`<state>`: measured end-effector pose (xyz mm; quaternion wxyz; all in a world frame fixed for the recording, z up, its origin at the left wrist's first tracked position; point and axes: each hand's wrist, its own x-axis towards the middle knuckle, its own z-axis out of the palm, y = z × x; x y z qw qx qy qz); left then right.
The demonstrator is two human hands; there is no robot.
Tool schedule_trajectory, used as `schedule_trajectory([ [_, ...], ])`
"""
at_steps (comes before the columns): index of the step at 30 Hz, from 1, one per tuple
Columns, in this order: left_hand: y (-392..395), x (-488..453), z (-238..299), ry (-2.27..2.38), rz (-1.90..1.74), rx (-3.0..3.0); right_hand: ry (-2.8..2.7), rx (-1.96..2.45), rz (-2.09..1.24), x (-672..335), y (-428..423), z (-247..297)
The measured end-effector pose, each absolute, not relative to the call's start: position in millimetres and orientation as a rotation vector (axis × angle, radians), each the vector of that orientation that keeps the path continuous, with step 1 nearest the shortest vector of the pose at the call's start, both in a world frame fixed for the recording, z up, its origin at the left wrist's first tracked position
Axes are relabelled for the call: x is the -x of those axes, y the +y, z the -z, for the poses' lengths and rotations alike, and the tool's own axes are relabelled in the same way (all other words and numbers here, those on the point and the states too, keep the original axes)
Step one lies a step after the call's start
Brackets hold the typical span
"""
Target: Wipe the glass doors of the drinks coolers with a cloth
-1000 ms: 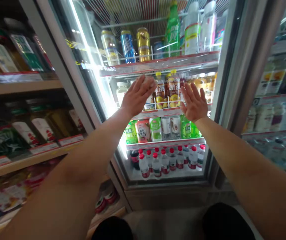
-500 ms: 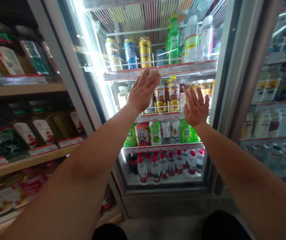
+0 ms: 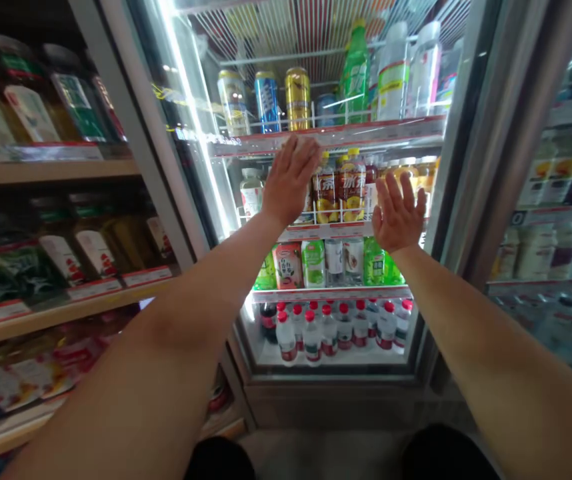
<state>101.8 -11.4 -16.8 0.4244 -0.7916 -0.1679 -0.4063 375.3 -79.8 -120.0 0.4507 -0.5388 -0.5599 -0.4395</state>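
From where I stand, the left hand (image 3: 291, 180) is up near mid-frame and the right hand (image 3: 400, 212) right of centre, both open, fingers extended, before the lit fridge (image 3: 336, 405); I can't tell whether either touches it. Yellow-capped brown bottles (image 3: 353, 192) show between them, red-capped bottles (image 3: 312, 341) lower in the frame.

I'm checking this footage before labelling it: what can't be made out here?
All in the head view:
Left hand: palm faces away, so anything under it is hidden.
Amber bottles: some lower parts covered by the right hand.
Bottles at far right: labels too blurred to read.
Dark shapes below: cut off by the bottom edge.
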Motion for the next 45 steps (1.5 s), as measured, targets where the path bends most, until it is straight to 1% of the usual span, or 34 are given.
schedule_trajectory([
  [1,-13,-100,24,-0.372,0.922,2.030,-1.390,1.337,1.081,-376,-79,120],
  [3,-16,-93,35,-0.158,0.595,2.155,-1.400,1.346,1.075,-376,-79,120],
  [5,-17,-84,30,0.049,0.301,2.219,-1.404,1.341,1.071,-377,-78,120],
  [6,-17,-78,21,0.097,0.243,2.224,-1.404,1.335,1.068,-377,-78,120],
  [8,-13,-70,-1,0.041,0.341,2.198,-1.402,1.326,1.056,-377,-77,121],
  [10,-9,-66,-15,-0.150,0.621,2.130,-1.382,1.327,1.041,-377,-77,121],
  [12,-8,-65,-10,-0.335,0.888,2.047,-1.376,1.320,1.030,-376,-78,121],
  [13,-9,-64,0,-0.349,0.917,2.045,-1.378,1.315,1.029,-375,-79,121],
  [14,-11,-62,10,-0.302,0.866,2.077,-1.383,1.310,1.030,-375,-80,120],
  [16,-14,-56,28,-0.079,0.579,2.182,-1.396,1.309,1.039,-373,-81,120],
  [18,-15,-45,29,0.083,0.358,2.229,-1.385,1.319,1.049,-372,-83,119],
  [20,-13,-33,16,0.030,0.410,2.218,-1.378,1.330,1.063,-372,-84,119],
  [22,-8,-24,5,-0.167,0.631,2.153,-1.377,1.337,1.074,-371,-85,119],
  [24,-6,-19,9,-0.343,0.857,2.038,-1.384,1.347,1.074,-371,-86,119],
  [25,-7,-17,18,-0.360,0.891,2.004,-1.388,1.351,1.073,-372,-86,119],
  [26,-8,-14,29,-0.315,0.840,2.012,-1.389,1.353,1.073,-372,-86,119],
  [28,-12,-9,49,-0.146,0.573,2.093,-1.385,1.347,1.077,-372,-85,119],
  [30,-14,0,56,-0.028,0.325,2.161,-1.379,1.333,1.083,-373,-83,120],
  [31,-14,4,52,-0.028,0.295,2.168,-1.375,1.327,1.088,-373,-82,120],
  [32,-12,8,45,-0.067,0.340,2.155,-1.370,1.321,1.093,-374,-82,121],
  [35,-5,19,28,-0.268,0.659,2.061,-1.360,1.309,1.107,-376,-79,122],
  [37,-5,24,34,-0.381,0.782,2.022,-1.366,1.304,1.112,-377,-78,122],
  [38,-7,26,43,-0.390,0.752,2.045,-1.367,1.301,1.115,-377,-78,122],
  [42,-16,40,72,-0.225,0.342,2.215,-1.361,1.295,1.111,-376,-80,121],
  [43,-15,45,71,-0.205,0.330,2.222,-1.366,1.309,1.095,-375,-81,121],
  [45,-8,55,59,-0.259,0.495,2.185,-1.383,1.342,1.058,-373,-84,120],
])
